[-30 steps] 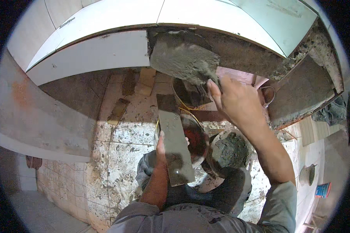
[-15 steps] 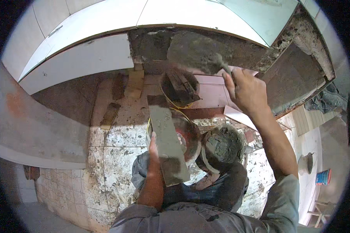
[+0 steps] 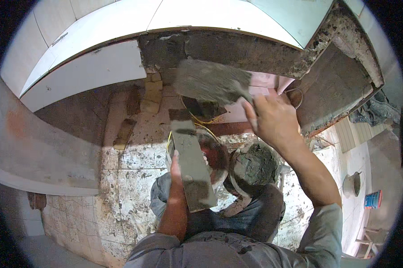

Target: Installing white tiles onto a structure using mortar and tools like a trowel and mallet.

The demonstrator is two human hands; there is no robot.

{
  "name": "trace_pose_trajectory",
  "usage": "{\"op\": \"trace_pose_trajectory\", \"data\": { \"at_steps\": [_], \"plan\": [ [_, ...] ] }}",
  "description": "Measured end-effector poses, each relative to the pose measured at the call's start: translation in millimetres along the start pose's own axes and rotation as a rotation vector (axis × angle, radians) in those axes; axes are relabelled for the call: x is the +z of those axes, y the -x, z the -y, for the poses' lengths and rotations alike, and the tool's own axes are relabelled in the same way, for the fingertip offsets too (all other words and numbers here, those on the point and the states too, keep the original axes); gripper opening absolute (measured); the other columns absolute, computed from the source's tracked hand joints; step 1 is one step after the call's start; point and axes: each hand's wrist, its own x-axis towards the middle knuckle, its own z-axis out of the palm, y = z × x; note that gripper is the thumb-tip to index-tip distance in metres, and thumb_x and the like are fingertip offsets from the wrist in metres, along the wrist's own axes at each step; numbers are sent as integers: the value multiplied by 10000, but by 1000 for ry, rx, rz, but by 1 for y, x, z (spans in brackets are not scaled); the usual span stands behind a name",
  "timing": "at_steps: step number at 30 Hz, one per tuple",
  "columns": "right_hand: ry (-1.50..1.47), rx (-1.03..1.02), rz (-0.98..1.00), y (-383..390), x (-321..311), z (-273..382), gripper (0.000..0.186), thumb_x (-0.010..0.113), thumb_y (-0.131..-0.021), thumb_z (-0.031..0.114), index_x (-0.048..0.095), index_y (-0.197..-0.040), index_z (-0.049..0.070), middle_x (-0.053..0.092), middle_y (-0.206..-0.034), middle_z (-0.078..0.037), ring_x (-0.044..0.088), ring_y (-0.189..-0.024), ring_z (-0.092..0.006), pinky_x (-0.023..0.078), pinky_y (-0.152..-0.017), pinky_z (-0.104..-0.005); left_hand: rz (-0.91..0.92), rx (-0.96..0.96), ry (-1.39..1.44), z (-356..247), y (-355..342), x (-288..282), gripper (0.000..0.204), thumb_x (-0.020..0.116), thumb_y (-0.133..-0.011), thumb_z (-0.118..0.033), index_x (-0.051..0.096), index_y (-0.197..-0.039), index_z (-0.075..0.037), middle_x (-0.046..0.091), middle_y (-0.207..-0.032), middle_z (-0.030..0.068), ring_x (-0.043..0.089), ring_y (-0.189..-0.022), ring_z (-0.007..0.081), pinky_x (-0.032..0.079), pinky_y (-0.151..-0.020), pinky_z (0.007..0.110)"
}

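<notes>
My left hand [image 3: 176, 167] grips a long narrow tile [image 3: 191, 163] by its left side, the fingers hidden beneath. Grey mortar coats most of the tile's upper face. In my right hand [image 3: 275, 118] is a trowel with a wide grey blade [image 3: 210, 80], blurred by motion and pointing left. The blade hangs just in front of the bare, dark front strip [image 3: 237, 47] under the counter edge. Left of that strip, a white tile [image 3: 92, 73] covers the counter front. Beyond my knees stands a bucket of wet mortar [image 3: 257, 165].
A bucket with a reddish inside [image 3: 215, 152] stands partly behind the held tile, and another bucket [image 3: 201, 109] lies farther back. The white countertop [image 3: 197, 15] spans the far side. Wood pieces [image 3: 151, 96] rest on the stained floor [image 3: 139, 178]. A small blue-and-red bucket [image 3: 372, 199] is at right.
My right hand has drawn the trowel nearer and slightly left, off the dark counter front, so more of its blade shows. My left hand and the tile have stayed nearly in place.
</notes>
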Motion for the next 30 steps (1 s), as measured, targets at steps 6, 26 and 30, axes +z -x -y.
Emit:
{"op": "trace_pose_trajectory", "data": {
  "at_steps": [6, 26, 30],
  "plan": [
    [75, 15, -87, -61, -16, 15, 345, 527, -931, 374, 553, -777, 67, 611, -629, -145, 639, -572, -324, 522, -500, -424, -52, -31, -54, 0, 7, 16, 649, 283, -953, -557, 493, -1254, -21, 628, -1044, 181, 633, -891, 301, 530, -786, 428],
    [-63, 592, 356, 155, 22, -148, 402, 514, -911, 394, 604, -933, 2, 630, -830, -261, 614, -804, -428, 480, -711, -481, 18, -86, 70, 5, 10, -3, 675, 271, -943, -558, 510, -1262, -13, 645, -1082, 182, 643, -921, 322, 530, -813, 444],
    [-354, 486, 755, 231, 79, -132, 326, 619, -773, 237, 639, -982, -12, 634, -860, -278, 618, -819, -429, 492, -760, -472, -132, -136, 19, 3, 13, 7, 697, 292, -946, -544, 451, -1291, 40, 593, -1130, 267, 599, -999, 410, 490, -893, 503]
  ]
}}
